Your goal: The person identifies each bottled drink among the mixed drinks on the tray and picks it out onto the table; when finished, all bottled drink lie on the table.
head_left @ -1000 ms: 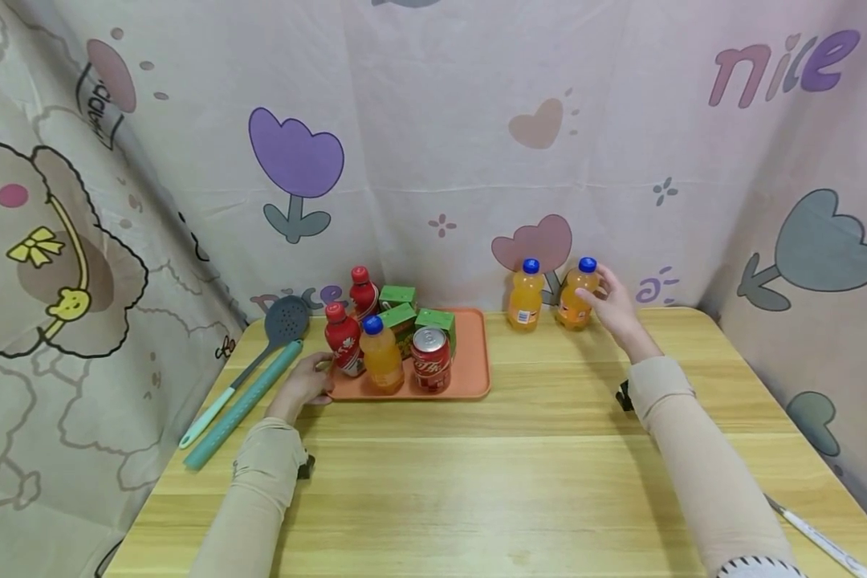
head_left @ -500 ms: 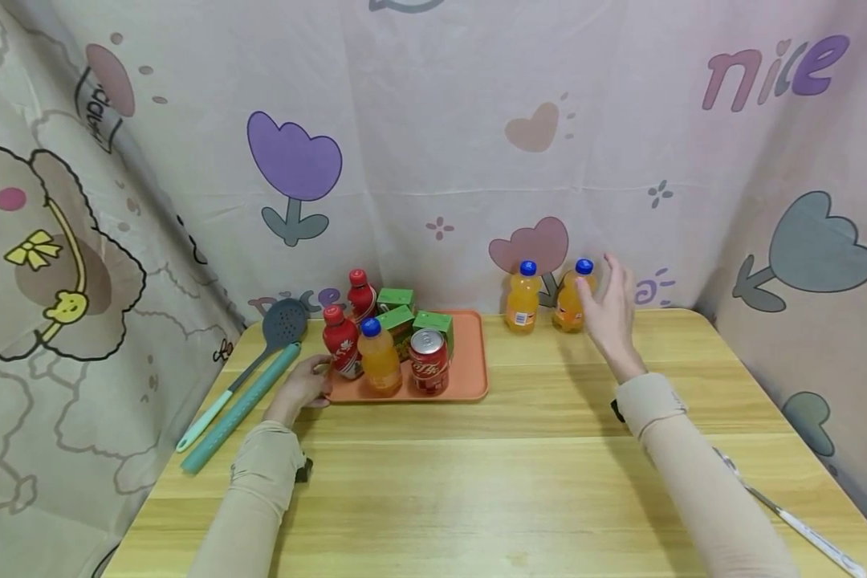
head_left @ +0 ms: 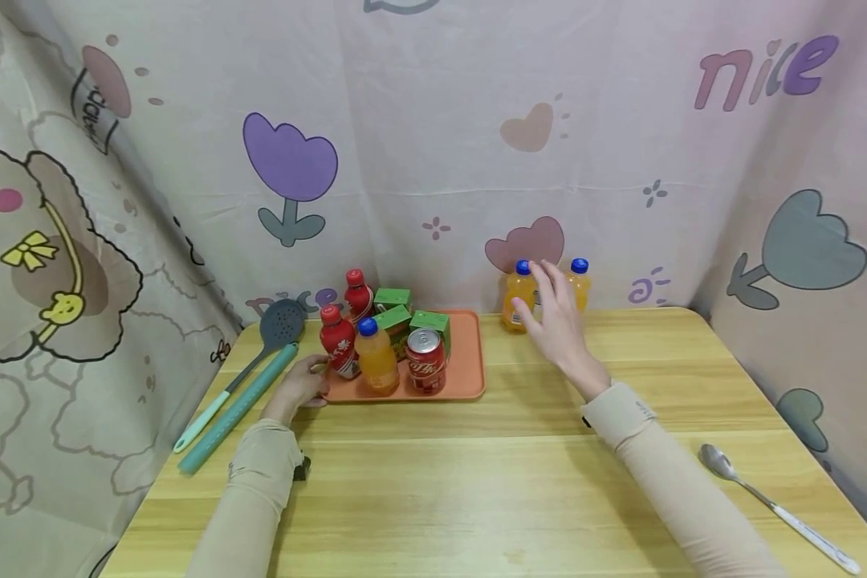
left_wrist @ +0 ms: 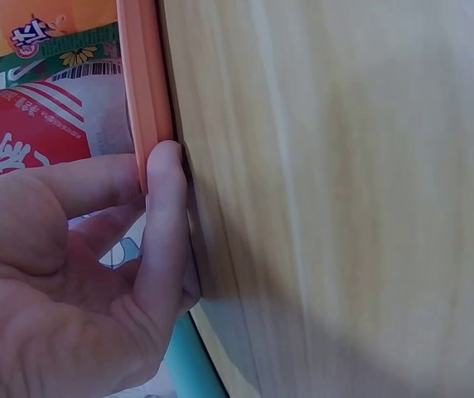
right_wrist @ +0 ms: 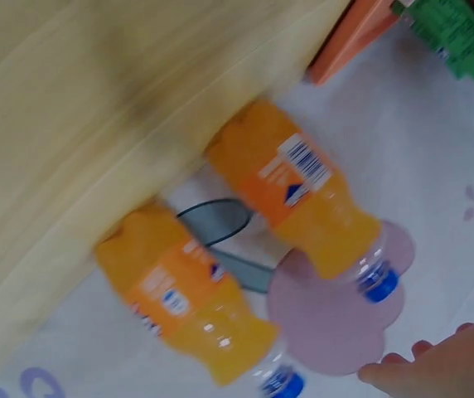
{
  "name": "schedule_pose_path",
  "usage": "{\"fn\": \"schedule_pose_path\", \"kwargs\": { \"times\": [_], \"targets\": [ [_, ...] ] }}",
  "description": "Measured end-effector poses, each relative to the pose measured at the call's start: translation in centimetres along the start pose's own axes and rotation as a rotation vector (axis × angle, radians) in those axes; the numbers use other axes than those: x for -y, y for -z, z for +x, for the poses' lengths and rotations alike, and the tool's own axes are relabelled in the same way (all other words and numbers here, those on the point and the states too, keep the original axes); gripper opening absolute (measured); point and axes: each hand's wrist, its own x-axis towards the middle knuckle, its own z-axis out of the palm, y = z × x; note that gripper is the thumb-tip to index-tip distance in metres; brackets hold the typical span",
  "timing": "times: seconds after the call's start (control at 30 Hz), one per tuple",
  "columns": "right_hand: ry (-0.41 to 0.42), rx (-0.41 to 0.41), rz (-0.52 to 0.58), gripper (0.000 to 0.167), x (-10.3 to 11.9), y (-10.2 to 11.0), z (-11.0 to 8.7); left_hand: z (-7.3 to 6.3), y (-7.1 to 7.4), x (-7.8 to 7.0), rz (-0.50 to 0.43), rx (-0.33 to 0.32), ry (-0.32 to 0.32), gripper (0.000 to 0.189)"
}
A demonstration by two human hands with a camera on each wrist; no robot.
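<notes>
My left hand (head_left: 299,388) pinches the front left corner of an orange tray (head_left: 470,361), thumb and finger on either side of its rim (left_wrist: 147,83) in the left wrist view. On the tray stand a red bottle (head_left: 339,341), another red bottle (head_left: 359,295), an orange-drink bottle (head_left: 378,360), a cola can (head_left: 426,365) and several green drink cartons (head_left: 433,323). My right hand (head_left: 559,325), fingers extended and holding nothing, overlaps two blue-capped orange-drink bottles at the table's back: the left one (head_left: 514,313) and the right one (head_left: 580,282). Both stand side by side in the right wrist view.
Left of the tray lie a slotted skimmer (head_left: 282,325) and a teal textured rod (head_left: 238,409). A long metal spoon (head_left: 773,506) lies at the right. A printed curtain (head_left: 419,144) rises behind the wooden table (head_left: 433,490).
My right hand has let go of the right orange-drink bottle and moved left, in front of both bottles. My left hand stays at the tray's corner.
</notes>
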Motion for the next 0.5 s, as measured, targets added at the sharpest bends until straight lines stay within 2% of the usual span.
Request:
{"fn": "schedule_pose_path", "kwargs": {
  "times": [0.2, 0.5],
  "targets": [
    [0.025, 0.109, -0.032, 0.072, 1.8, -1.2, -0.2, 0.0, 0.1, 0.1, 0.002, 0.004, 0.003, 0.075],
    [-0.025, 0.289, -0.126, 0.078, 4.7, -2.4, -0.4, 0.0, -0.2, 0.1, -0.024, 0.002, -0.005, 0.075]
  ]
}}
